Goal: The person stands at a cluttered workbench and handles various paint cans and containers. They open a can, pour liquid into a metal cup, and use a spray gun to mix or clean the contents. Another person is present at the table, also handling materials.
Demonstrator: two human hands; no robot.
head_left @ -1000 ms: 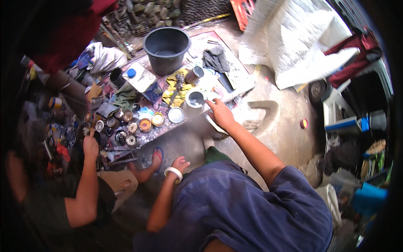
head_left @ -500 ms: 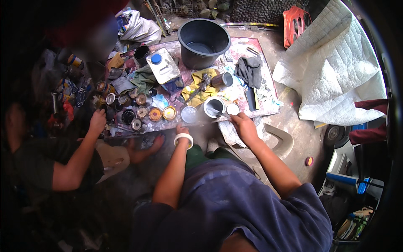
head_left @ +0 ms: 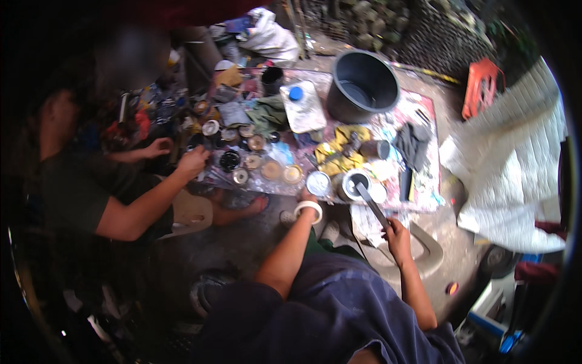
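Observation:
My right hand [head_left: 397, 236] is closed around the lower end of a long flat grey stirring stick [head_left: 376, 209]. The stick slants up and leftward, its far end over or in an open can [head_left: 347, 193] with grey paint inside. Beside that can, a round tin with a pale grey top [head_left: 318, 183] stands at the board's near edge. My left hand [head_left: 307, 195] is right at this tin; its fingers are blurred and partly hidden. A cream ring like a tape roll [head_left: 308, 209] circles my left wrist. A white round lid [head_left: 377, 193] lies right of the paint can.
Across the paint-stained board [head_left: 418, 200] stand a black bucket [head_left: 351, 112], a white jug with blue cap [head_left: 303, 109], a yellow cloth [head_left: 339, 159], a dark cloth [head_left: 412, 145] and several paint tins. A co-worker [head_left: 139, 200] sits left, hands over the tins. A beige chair [head_left: 427, 242] stands right.
My view has swung, so the scene sits further right. My right hand has drawn back toward me and the stick now stands out more from the can. The co-worker's second hand has come into view.

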